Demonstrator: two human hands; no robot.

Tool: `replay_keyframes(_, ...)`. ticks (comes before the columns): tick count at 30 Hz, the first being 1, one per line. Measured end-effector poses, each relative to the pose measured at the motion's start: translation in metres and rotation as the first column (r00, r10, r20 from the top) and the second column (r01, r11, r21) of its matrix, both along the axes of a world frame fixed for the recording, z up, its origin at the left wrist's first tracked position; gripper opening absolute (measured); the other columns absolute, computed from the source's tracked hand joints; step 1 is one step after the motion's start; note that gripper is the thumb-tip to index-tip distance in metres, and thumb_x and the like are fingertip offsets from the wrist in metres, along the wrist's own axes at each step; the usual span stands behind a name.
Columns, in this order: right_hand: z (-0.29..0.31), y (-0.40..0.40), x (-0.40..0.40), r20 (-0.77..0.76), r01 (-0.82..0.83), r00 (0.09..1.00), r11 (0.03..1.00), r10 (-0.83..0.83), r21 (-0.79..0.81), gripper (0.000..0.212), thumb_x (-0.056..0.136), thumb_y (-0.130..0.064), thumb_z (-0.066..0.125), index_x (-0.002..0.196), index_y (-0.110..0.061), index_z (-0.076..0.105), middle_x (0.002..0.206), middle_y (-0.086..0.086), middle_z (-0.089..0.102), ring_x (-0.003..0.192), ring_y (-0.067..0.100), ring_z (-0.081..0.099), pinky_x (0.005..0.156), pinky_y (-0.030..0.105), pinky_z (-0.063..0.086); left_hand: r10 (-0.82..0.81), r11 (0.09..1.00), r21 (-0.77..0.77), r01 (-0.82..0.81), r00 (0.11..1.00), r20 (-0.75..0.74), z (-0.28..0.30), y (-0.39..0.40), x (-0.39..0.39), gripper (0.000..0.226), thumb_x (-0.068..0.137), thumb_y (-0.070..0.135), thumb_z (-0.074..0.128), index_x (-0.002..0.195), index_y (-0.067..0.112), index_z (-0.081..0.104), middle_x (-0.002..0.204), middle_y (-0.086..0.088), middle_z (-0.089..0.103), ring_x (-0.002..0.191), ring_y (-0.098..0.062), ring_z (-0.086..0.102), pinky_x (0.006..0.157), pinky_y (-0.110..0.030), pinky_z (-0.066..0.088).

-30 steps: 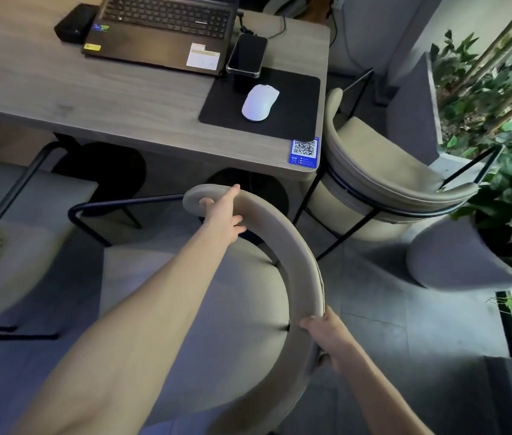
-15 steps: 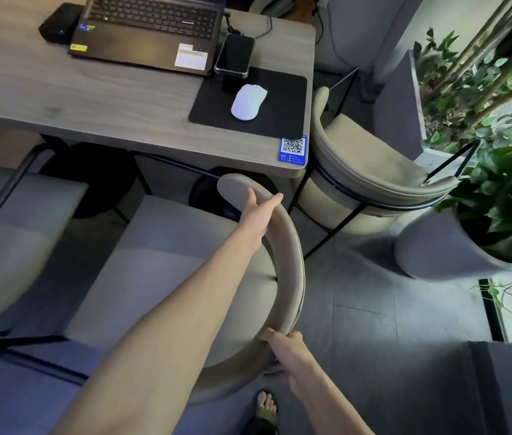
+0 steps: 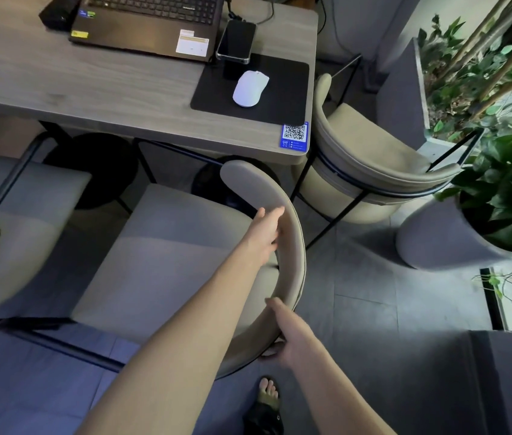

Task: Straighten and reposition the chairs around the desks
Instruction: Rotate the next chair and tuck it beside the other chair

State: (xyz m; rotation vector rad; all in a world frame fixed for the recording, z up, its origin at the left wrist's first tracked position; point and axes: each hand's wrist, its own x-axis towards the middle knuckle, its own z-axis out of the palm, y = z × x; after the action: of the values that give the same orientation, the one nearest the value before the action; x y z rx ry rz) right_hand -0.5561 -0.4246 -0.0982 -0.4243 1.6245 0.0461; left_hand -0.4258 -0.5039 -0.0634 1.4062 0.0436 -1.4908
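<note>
Here, the moment by its parts:

Chair in hand: the beige chair [image 3: 166,246] sits just in front of the desk [image 3: 97,89], its seat facing left along the desk edge and its curved backrest [image 3: 292,246] on the right, running from near the desk corner back toward the person.

Left hand: the left hand [image 3: 265,233] lies flat against the inner face of the backrest, fingers together and pointing toward the desk; it presses on the rest and is not wrapped round it.

Right hand: the right hand [image 3: 292,335] clasps the near end of the backrest from outside, fingers curled under the rim (the fingertips themselves are hidden).

Relation that matters: the seat lies left of both hands, and the backrest's long curve points at the desk corner; the right hand is nearer the person, the left nearer the desk. My judgement is that the chair needs turning so that the seat faces the desk, then sliding under.

Neighbour: a second chair [image 3: 374,164] stands at the desk's right end, close to the backrest tip but apart.

Change since earlier: the backrest has swung from facing the person to the right side, and a sandalled foot [image 3: 269,400] has come into view.
</note>
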Motion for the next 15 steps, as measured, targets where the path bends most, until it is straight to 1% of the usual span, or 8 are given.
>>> replay_keyframes(2, 0.012, -0.018, 0.001, 0.001, 0.052, 0.999, 0.998, -0.052, -0.036, 0.062, 0.082, -0.044, 0.072, 0.125, -0.006, 0.049, 0.103, 0.009, 0.061, 0.085, 0.03, 0.055, 0.086, 0.051, 0.047, 0.034, 0.999, 0.041, -0.033, 0.999, -0.03, 0.01, 0.019, -0.006, 0.048, 0.102, 0.028, 0.044, 0.147, 0.018, 0.033, 0.145, -0.002, 0.048, 0.129, -0.025, 0.051, 0.093, -0.036, 0.039)
replay_keyframes(4, 0.022, -0.043, 0.001, -0.056, 0.004, 0.998, 0.985, -0.014, -0.17, 0.075, 0.083, -0.043, 0.072, 0.141, -0.006, 0.041, 0.127, 0.012, 0.058, 0.101, 0.031, 0.053, 0.082, 0.043, 0.04, 0.188, 0.976, 0.111, -0.188, 0.982, 0.007, 0.012, 0.042, -0.007, 0.033, 0.102, 0.024, 0.042, 0.134, 0.017, 0.047, 0.132, -0.001, 0.055, 0.119, -0.023, 0.058, 0.088, -0.033, 0.044)
replay_keyframes(6, 0.028, -0.071, 0.006, -0.063, -0.042, 0.998, 0.968, 0.027, -0.247, 0.079, 0.085, -0.041, 0.072, 0.147, -0.007, 0.037, 0.137, 0.012, 0.055, 0.108, 0.031, 0.052, 0.082, 0.04, 0.037, 0.407, 0.886, 0.178, -0.428, 0.902, 0.143, 0.004, 0.071, -0.002, 0.015, 0.1, 0.018, 0.043, 0.105, 0.017, 0.057, 0.11, -0.001, 0.061, 0.097, -0.019, 0.064, 0.072, -0.027, 0.043)
replay_keyframes(7, 0.028, -0.085, 0.011, -0.045, -0.057, 0.998, 0.965, 0.047, -0.256, 0.081, 0.082, -0.043, 0.073, 0.147, -0.009, 0.039, 0.133, 0.011, 0.058, 0.104, 0.029, 0.054, 0.083, 0.038, 0.039, 0.485, 0.816, 0.211, -0.539, 0.835, 0.259, -0.001, 0.088, 0.001, 0.015, 0.098, 0.016, 0.044, 0.092, 0.015, 0.057, 0.099, -0.003, 0.062, 0.091, -0.021, 0.063, 0.064, -0.027, 0.04)
replay_keyframes(8, 0.029, -0.097, 0.018, -0.017, -0.061, 0.998, 0.962, 0.058, -0.265, 0.083, 0.077, -0.045, 0.074, 0.145, -0.011, 0.042, 0.126, 0.01, 0.062, 0.102, 0.028, 0.058, 0.085, 0.038, 0.044, 0.499, 0.748, 0.254, -0.614, 0.772, 0.394, -0.007, 0.105, 0.004, 0.017, 0.097, 0.014, 0.045, 0.086, 0.012, 0.058, 0.093, -0.007, 0.062, 0.092, -0.023, 0.062, 0.063, -0.03, 0.039)
replay_keyframes(10, 0.02, -0.12, 0.033, -0.004, -0.096, 0.995, 0.946, 0.1, -0.311, 0.085, 0.067, -0.046, 0.075, 0.14, -0.012, 0.048, 0.12, 0.011, 0.065, 0.104, 0.033, 0.063, 0.095, 0.048, 0.051, 0.437, 0.603, 0.337, -0.723, 0.652, 0.619, -0.017, 0.14, 0.005, 0.02, 0.096, 0.013, 0.047, 0.1, 0.004, 0.064, 0.104, -0.019, 0.065, 0.107, -0.032, 0.061, 0.078, -0.036, 0.044)
replay_keyframes(12, 0.011, -0.138, 0.051, -0.045, -0.189, 0.982, 0.918, 0.185, -0.35, 0.084, 0.067, -0.045, 0.074, 0.14, -0.012, 0.048, 0.127, 0.012, 0.062, 0.112, 0.037, 0.062, 0.1, 0.056, 0.049, 0.346, 0.483, 0.404, -0.776, 0.594, 0.727, -0.017, 0.169, 0.002, 0.028, 0.094, 0.019, 0.049, 0.114, 0.008, 0.064, 0.121, -0.017, 0.063, 0.116, -0.034, 0.057, 0.1, -0.042, 0.042)
replay_keyframes(15, 0.021, -0.145, 0.08, -0.141, -0.349, 0.937, 0.838, 0.32, -0.419, 0.079, 0.078, -0.042, 0.071, 0.144, -0.01, 0.042, 0.133, 0.009, 0.057, 0.116, 0.034, 0.058, 0.101, 0.046, 0.048, 0.167, 0.398, 0.475, -0.785, 0.571, 0.804, -0.014, 0.198, 0.001, 0.037, 0.09, 0.025, 0.057, 0.126, 0.017, 0.059, 0.138, -0.013, 0.052, 0.132, -0.032, 0.043, 0.115, -0.05, 0.021)
